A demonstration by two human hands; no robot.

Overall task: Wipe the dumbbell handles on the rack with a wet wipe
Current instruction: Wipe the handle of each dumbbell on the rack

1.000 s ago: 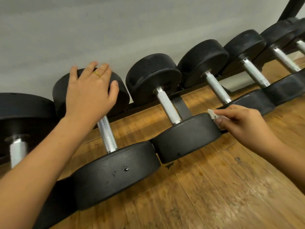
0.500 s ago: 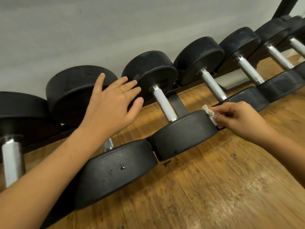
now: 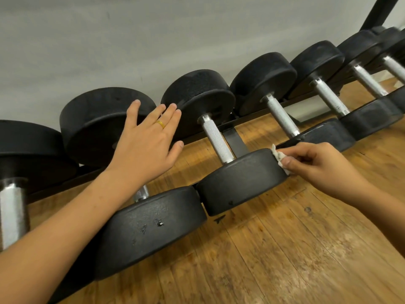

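Drifting right off dumbbell: left hand | right hand pinches wipe

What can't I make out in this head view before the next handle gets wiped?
Head view only:
Second-from-left dumbbell's handle: the left hand and forearm cover all but its lower end.
Wet wipe: mostly bunched inside the right hand; dampness can't be judged.
Leftmost dumbbell: cut off by the left edge.

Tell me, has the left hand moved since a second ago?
Yes. The left hand has slid right off the rear dumbbell head it covered, toward the next handle.
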